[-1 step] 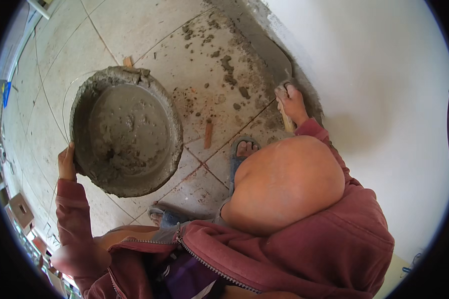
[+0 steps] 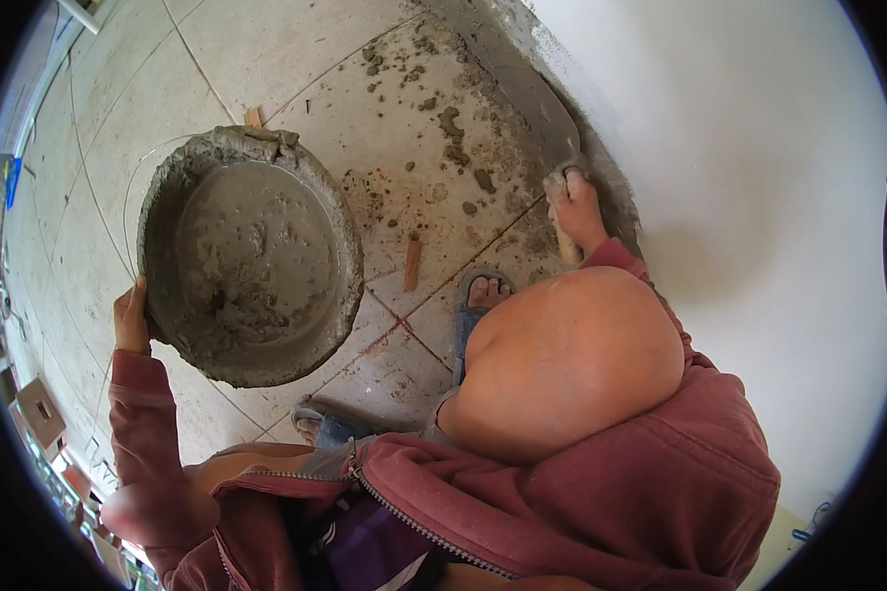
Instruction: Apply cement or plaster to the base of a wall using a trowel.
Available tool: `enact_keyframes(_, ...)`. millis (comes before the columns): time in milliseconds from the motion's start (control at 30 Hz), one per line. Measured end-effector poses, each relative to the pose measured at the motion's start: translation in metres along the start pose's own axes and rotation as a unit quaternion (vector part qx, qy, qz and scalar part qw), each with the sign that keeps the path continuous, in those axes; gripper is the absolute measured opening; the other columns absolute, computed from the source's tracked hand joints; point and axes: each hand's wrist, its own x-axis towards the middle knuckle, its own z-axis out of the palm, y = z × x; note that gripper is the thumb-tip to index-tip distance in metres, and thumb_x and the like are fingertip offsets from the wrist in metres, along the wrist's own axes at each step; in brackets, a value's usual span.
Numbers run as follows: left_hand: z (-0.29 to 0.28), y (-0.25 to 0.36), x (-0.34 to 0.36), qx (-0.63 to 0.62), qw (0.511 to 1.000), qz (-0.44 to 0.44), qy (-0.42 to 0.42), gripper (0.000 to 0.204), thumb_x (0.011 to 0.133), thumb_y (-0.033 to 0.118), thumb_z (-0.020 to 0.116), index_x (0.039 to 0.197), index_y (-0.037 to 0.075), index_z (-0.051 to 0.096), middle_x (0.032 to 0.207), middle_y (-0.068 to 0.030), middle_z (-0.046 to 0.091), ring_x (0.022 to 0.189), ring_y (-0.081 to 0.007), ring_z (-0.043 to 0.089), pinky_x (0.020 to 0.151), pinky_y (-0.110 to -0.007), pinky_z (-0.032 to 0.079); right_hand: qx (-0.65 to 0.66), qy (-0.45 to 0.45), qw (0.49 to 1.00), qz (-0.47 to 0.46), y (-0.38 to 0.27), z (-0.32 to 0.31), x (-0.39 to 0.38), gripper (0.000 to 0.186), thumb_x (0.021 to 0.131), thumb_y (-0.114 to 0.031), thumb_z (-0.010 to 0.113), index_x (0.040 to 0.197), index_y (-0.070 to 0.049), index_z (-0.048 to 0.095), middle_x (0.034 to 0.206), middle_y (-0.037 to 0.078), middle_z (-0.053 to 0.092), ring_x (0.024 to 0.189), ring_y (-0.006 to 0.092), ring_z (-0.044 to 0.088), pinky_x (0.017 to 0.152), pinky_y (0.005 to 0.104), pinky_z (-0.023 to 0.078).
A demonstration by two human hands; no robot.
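Observation:
My left hand (image 2: 131, 317) grips the lower left rim of a round, mortar-crusted basin (image 2: 350, 222). Wet grey mortar (image 2: 256, 236) lies inside it, with a darker hollow scooped at the lower left. On the right, my right hand (image 2: 577, 209) is closed round the pale wooden handle of a trowel (image 2: 569, 248), low beside the white wall. Its blade points away from me along the wall's foot. Grey mortar there looks so like the blade that I cannot tell where the blade ends.
The white wall (image 2: 759, 167) rises close on my right. Mortar clumps (image 2: 451, 133) dot the floor tiles beyond my feet. A reddish-brown strip (image 2: 413, 264) lies between basin and sandal (image 2: 466, 325); a small wooden piece (image 2: 253, 117) sits behind the basin. Assorted objects crowd the far left edge.

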Motion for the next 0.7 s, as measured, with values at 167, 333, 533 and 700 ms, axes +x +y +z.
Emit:
enact_keyframes(167,-0.007,-0.007,0.003,-0.007,1.0,-0.001,0.013,0.043,0.083,0.041,0.049,0.082,0.0,0.06,0.067,-0.0023,0.058,0.051,-0.0083,0.049,0.045,-0.02,0.037,-0.254,-0.017,0.958,-0.131,0.011,0.024,0.034,0.036,0.078,-0.029,0.053,0.089,0.005,0.046,0.081,0.025,0.055,0.077,0.0377,0.055,0.067,0.0409,0.043)
enact_keyframes(333,-0.003,-0.009,0.003,-0.03,0.999,0.024,0.014,0.042,0.083,0.04,0.049,0.085,0.0,0.06,0.069,-0.002,0.059,0.053,-0.0075,0.05,0.046,-0.02,0.038,-0.134,-0.055,0.989,-0.009,-0.018,0.042,0.096,0.046,0.08,-0.03,0.051,0.101,0.011,0.044,0.091,0.026,0.055,0.085,0.0341,0.056,0.073,0.0363,0.045)
enact_keyframes(533,-0.006,-0.011,0.001,-0.01,1.0,0.004,0.016,0.043,0.084,0.04,0.049,0.087,-0.001,0.06,0.072,-0.0024,0.059,0.058,-0.0068,0.05,0.051,-0.02,0.039,-0.138,0.026,0.98,-0.143,-0.075,0.032,0.09,0.041,0.081,-0.028,0.051,0.095,0.009,0.045,0.08,0.022,0.054,0.071,0.0294,0.055,0.065,0.0363,0.045)
enact_keyframes(700,-0.012,-0.006,0.004,0.007,0.999,-0.029,-0.01,0.042,0.083,0.04,0.05,0.085,-0.001,0.06,0.071,-0.0024,0.059,0.057,-0.0078,0.051,0.05,-0.02,0.039,-0.233,-0.02,0.964,-0.129,-0.057,0.038,0.089,0.039,0.081,-0.028,0.05,0.093,0.009,0.046,0.087,0.026,0.055,0.081,0.0368,0.056,0.07,0.0386,0.044)
